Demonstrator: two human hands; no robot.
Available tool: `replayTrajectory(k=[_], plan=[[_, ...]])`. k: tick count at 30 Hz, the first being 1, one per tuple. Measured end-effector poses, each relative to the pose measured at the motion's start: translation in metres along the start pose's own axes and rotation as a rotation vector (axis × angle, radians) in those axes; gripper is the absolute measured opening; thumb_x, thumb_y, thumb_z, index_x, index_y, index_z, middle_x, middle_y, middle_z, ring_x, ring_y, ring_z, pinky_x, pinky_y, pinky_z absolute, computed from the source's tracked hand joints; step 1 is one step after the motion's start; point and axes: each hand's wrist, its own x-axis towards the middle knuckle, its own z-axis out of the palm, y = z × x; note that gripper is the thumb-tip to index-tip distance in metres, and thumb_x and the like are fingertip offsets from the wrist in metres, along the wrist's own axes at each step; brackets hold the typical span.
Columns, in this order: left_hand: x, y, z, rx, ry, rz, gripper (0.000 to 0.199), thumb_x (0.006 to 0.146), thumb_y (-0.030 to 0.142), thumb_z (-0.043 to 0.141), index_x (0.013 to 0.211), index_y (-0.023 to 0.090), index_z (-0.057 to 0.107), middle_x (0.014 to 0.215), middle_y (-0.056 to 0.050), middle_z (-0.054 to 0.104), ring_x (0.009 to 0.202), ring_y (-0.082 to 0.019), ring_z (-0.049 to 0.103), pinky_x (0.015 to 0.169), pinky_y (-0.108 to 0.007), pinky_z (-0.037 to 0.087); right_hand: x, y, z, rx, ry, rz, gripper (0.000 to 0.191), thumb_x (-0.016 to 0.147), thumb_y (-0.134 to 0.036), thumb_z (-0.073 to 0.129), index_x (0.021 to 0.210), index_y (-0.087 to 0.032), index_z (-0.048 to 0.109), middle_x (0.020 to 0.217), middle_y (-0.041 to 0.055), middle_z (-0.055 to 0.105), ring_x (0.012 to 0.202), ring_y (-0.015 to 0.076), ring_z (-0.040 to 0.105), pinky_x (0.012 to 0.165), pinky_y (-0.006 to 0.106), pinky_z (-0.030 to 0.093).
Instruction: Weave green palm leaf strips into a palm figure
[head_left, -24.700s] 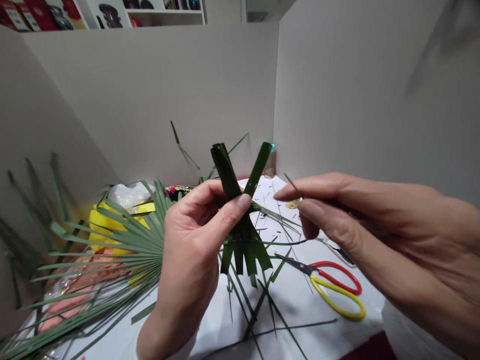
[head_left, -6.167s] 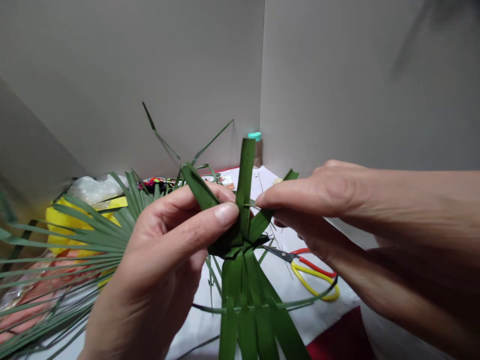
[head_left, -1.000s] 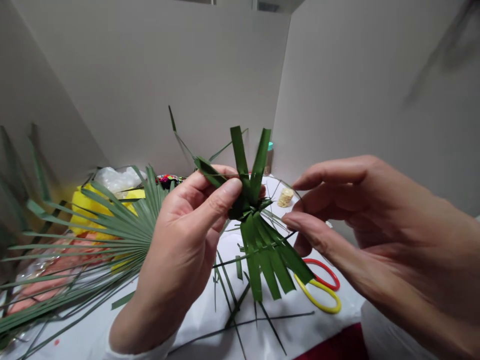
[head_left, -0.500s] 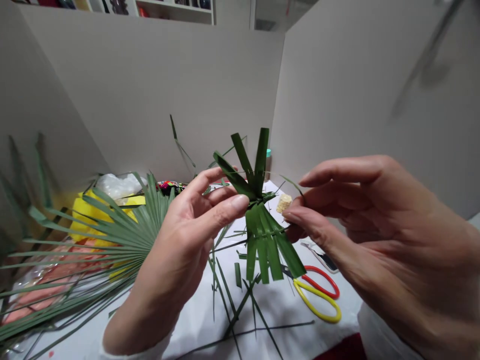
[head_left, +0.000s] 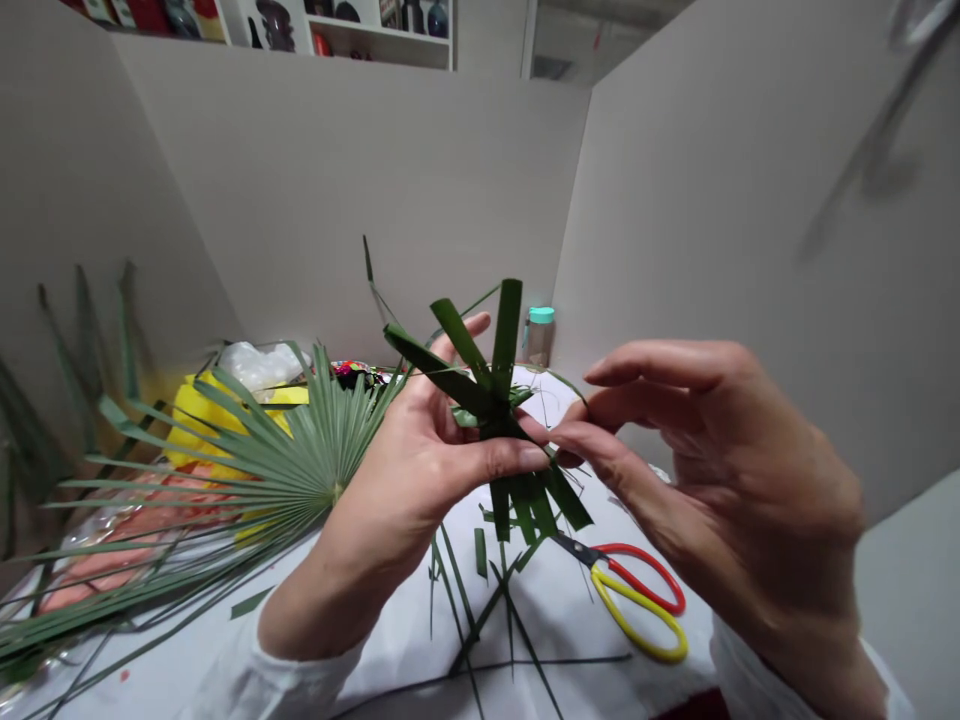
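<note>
A figure made of folded green palm-leaf strips (head_left: 507, 325) is gripped by my left hand (head_left: 427, 450), with the thumb pressed across its middle. Flat strips fan out above and below the thumb. At the figure's right side, my right hand (head_left: 697, 450) has thumb and fingers pinched on a thin leaf strip (head_left: 574, 387). This strip arches from the figure into the fingertips, and its very end is hidden by them. The right fingertips are very close to the left thumb tip.
Red-and-yellow-handled scissors (head_left: 637, 600) lie on the white tabletop (head_left: 405, 640) among cut leaf slivers (head_left: 480, 630). A large fan palm leaf (head_left: 300, 470) spreads at left, near a yellow bag (head_left: 191, 420). A teal-capped bottle (head_left: 538, 340) stands at the back, before grey partitions (head_left: 337, 180).
My left thumb has moved from the figure's side to across its middle. My right hand has come closer to it. A pale yellow textured piece near the right fingers is out of sight.
</note>
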Motion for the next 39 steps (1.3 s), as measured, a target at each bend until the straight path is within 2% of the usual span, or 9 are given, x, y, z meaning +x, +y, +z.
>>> replayTrajectory(k=[2,7,13,19,28,31,34,36,39], plan=[[0.0,0.0,0.001,-0.008,-0.006,-0.004,0.1,0.065,-0.011,0.082,0.148,0.031,0.046,0.082,0.006,0.078,0.077,-0.011,0.074,0.078,-0.02,0.061,0.0,-0.001,-0.001,0.009,0.011,0.037,0.03,0.093,-0.017,0.075,0.117,-0.029,0.059,0.092,-0.0106,0.069,0.087,0.004,0.071,0.084,0.015,0.054],[0.0,0.001,0.003,-0.001,-0.044,0.002,0.082,0.066,-0.013,0.081,0.133,0.03,0.061,0.096,0.006,0.08,0.083,-0.011,0.075,0.077,-0.019,0.062,0.002,-0.004,-0.002,0.024,0.026,0.094,0.03,0.089,-0.018,0.078,0.11,-0.029,0.06,0.096,-0.0112,0.071,0.082,0.0033,0.072,0.074,0.013,0.056],[-0.004,0.006,0.003,-0.005,-0.077,-0.049,0.079,0.065,-0.017,0.078,0.128,0.028,0.065,0.086,0.007,0.079,0.077,-0.011,0.073,0.069,-0.017,0.062,0.005,-0.003,-0.008,-0.044,0.026,0.101,0.023,0.091,-0.02,0.075,0.108,-0.029,0.061,0.085,-0.0109,0.071,0.072,0.0059,0.07,0.063,0.016,0.055],[-0.005,0.008,0.002,-0.029,-0.128,-0.116,0.081,0.063,-0.019,0.077,0.13,0.025,0.065,0.083,0.005,0.077,0.074,-0.01,0.07,0.065,-0.016,0.06,0.006,-0.009,-0.021,-0.14,-0.066,0.092,0.012,0.096,-0.029,0.071,0.106,-0.031,0.065,0.09,-0.0103,0.072,0.073,0.0061,0.067,0.073,0.015,0.054],[-0.008,0.012,0.003,0.082,-0.109,-0.173,0.071,0.064,-0.013,0.079,0.125,0.021,0.063,0.08,0.004,0.074,0.072,-0.012,0.066,0.063,-0.018,0.057,0.007,-0.005,-0.034,-0.189,-0.159,0.062,0.017,0.095,-0.033,0.07,0.112,-0.03,0.067,0.086,-0.0045,0.073,0.069,0.0128,0.067,0.063,0.023,0.056],[-0.008,0.01,0.002,0.16,-0.119,-0.165,0.063,0.066,-0.008,0.08,0.119,0.021,0.063,0.079,0.003,0.072,0.074,-0.013,0.066,0.064,-0.02,0.055,0.011,0.0,-0.029,-0.103,-0.122,0.148,0.028,0.089,-0.041,0.078,0.111,-0.028,0.068,0.092,-0.0031,0.075,0.084,0.015,0.072,0.077,0.026,0.058],[-0.008,0.008,0.002,0.224,-0.16,-0.138,0.056,0.069,-0.004,0.079,0.116,0.021,0.063,0.098,0.0,0.071,0.08,-0.014,0.066,0.072,-0.025,0.057,0.016,0.005,-0.021,0.116,-0.15,0.23,0.033,0.085,-0.04,0.082,0.112,-0.026,0.07,0.104,-0.0005,0.077,0.097,0.0173,0.074,0.084,0.028,0.058],[-0.008,0.006,0.002,0.29,-0.181,-0.11,0.051,0.071,-0.002,0.077,0.113,0.022,0.063,0.112,-0.001,0.068,0.082,-0.014,0.066,0.076,-0.027,0.056,0.018,0.006,-0.015,0.267,-0.206,0.266,0.028,0.085,-0.035,0.083,0.11,-0.025,0.072,0.104,-0.0002,0.078,0.098,0.0167,0.074,0.084,0.027,0.058],[-0.008,0.003,0.001,0.422,-0.219,-0.088,0.043,0.074,0.002,0.076,0.11,0.023,0.064,0.113,-0.001,0.066,0.091,-0.017,0.064,0.081,-0.03,0.054,0.019,0.006,-0.008,0.404,-0.269,0.313,0.019,0.086,-0.028,0.082,0.103,-0.025,0.075,0.094,-0.0016,0.079,0.089,0.0145,0.073,0.08,0.026,0.058]])
